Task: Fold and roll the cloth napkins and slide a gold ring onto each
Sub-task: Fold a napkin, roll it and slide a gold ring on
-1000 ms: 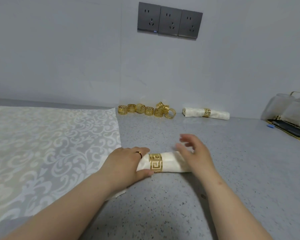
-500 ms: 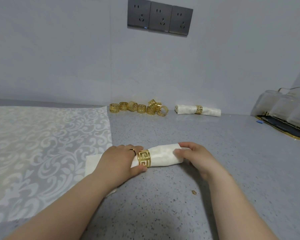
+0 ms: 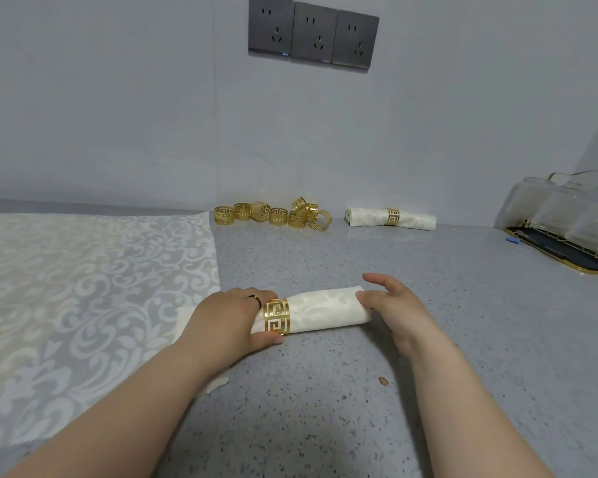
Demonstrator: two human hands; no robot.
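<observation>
1. Three dark grey wall sockets [image 3: 313, 31] sit side by side high on the pale grey wall [image 3: 118, 115]. The left one has a small blue mark on its lower edge, too small to read.
2. The gold ring [image 3: 277, 316] has a cut-out square-spiral fret pattern.
3. The rolled napkin [image 3: 325, 310] lies left-to-right on the worktop [image 3: 428, 339], near the middle. The gold ring sits round it, close to its left end.
4. Left hand [image 3: 228, 319]: grip curled round the napkin's left end, thumb underneath, just beside the ring. There is a dark band [image 3: 255, 298] on one finger.
5. Right hand [image 3: 394, 305]: grip spread, thumb touching the napkin's right end, fingers straight above it.
6. The worktop is grey and speckled. A patterned cloth [image 3: 83, 288] covers its left part, and a flat white cloth [image 3: 183, 319] lies under the left forearm. A brown crumb [image 3: 383, 381] lies near the right forearm.
7. By the wall there is a cluster of loose rings [image 3: 273, 215]. To their right, apart, lies a finished napkin [image 3: 411, 220] with its own ring.
8. At far right, clear glasses [image 3: 560, 208] stand on a gold-edged tray [image 3: 567, 257].
</observation>
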